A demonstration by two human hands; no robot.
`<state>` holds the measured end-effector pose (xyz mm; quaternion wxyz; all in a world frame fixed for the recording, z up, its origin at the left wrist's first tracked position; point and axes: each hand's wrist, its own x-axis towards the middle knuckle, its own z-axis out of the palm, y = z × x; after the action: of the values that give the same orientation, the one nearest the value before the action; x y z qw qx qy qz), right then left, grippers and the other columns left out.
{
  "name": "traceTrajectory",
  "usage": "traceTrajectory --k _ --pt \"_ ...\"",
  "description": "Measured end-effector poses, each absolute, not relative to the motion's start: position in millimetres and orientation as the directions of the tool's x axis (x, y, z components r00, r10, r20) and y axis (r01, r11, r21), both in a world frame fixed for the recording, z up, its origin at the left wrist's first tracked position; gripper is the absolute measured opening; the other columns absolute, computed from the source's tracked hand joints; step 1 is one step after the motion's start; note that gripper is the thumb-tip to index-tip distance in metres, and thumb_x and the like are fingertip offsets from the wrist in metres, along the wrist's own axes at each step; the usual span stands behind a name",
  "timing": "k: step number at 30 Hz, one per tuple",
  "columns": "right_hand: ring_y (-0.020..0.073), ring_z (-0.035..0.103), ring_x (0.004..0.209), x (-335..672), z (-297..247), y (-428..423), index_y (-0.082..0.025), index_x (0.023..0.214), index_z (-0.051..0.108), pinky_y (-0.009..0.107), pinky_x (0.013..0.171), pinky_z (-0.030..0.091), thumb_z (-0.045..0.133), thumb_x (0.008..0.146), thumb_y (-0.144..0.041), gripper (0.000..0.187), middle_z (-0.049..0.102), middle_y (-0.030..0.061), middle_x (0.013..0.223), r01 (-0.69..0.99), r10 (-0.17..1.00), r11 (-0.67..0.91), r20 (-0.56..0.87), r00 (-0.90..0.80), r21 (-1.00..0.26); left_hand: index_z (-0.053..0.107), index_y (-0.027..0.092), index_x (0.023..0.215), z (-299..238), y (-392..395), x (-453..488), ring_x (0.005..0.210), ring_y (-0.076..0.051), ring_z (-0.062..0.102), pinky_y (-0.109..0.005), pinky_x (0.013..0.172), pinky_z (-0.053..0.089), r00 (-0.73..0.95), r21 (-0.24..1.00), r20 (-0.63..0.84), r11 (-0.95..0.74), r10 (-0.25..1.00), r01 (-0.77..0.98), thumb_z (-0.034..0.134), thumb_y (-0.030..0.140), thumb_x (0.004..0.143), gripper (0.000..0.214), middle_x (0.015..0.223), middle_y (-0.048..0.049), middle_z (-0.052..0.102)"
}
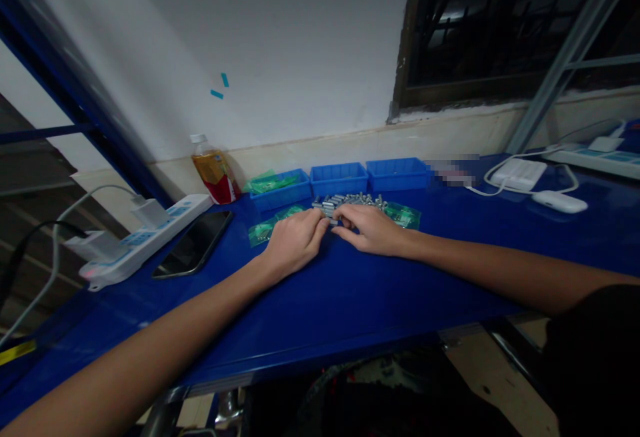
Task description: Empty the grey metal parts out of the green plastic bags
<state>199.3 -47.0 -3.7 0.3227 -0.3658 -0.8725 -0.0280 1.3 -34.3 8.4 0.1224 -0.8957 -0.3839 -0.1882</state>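
My left hand (pixel 296 237) is closed, thumb against the curled fingers, at the near side of a pile of small metal cylinders (pixel 350 200). Opposite it, my right hand (pixel 371 229) is curled in a loose pinch, the fingertips almost meeting those of the left. One small metal cylinder (pixel 333 222) shows between the two sets of fingertips, and both hands seem to grip it; its ends are partly hidden. Green plastic bags (pixel 261 232) with small parts inside lie beside the left hand. Another green bag (pixel 406 216) lies just beyond the right wrist.
Three blue bins line the wall: a left bin (pixel 285 193) with green bags on it, a middle bin (pixel 339 177) and a right bin (pixel 397 174). At left are a drink bottle (pixel 213 169), a phone (pixel 195 245) and a power strip (pixel 150 240). White chargers (pixel 520 174) with cables lie right.
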Motion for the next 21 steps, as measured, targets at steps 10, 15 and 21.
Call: traceTrajectory --k 10,15,21 --pt "0.0147 0.051 0.069 200.3 -5.7 -43.8 -0.017 0.085 0.052 0.027 0.065 0.039 0.048 0.089 -0.027 0.012 0.055 0.0027 0.074 0.631 0.588 0.762 0.566 -0.578 -0.147 0.050 0.019 0.084 8.7 -34.2 1.5 0.073 -0.017 0.058 -0.027 0.062 0.038 0.678 -0.096 0.405 -0.708 0.614 0.699 0.026 0.035 0.096 0.032 0.082 -0.0036 0.062" --pt "0.0152 0.051 0.071 201.0 -5.1 -42.9 -0.018 0.082 0.051 0.027 0.067 0.038 0.045 0.090 -0.021 0.010 0.056 0.0036 0.077 0.636 0.576 0.764 0.560 -0.596 -0.109 0.051 0.018 0.084 7.6 -33.8 1.3 0.074 -0.017 0.058 -0.028 0.064 0.039 0.679 -0.105 0.410 -0.708 0.609 0.698 0.025 0.035 0.097 0.033 0.082 -0.0036 0.063" --pt "0.0145 0.053 0.069 200.5 -3.2 -48.1 -0.018 0.092 0.051 0.026 0.066 0.039 0.055 0.084 -0.031 0.016 0.056 0.0017 0.076 0.654 0.610 0.740 0.567 -0.554 -0.157 0.052 0.019 0.084 7.2 -32.2 0.7 0.073 -0.017 0.058 -0.027 0.062 0.039 0.664 -0.092 0.424 -0.700 0.615 0.708 0.026 0.034 0.097 0.033 0.081 -0.0031 0.063"
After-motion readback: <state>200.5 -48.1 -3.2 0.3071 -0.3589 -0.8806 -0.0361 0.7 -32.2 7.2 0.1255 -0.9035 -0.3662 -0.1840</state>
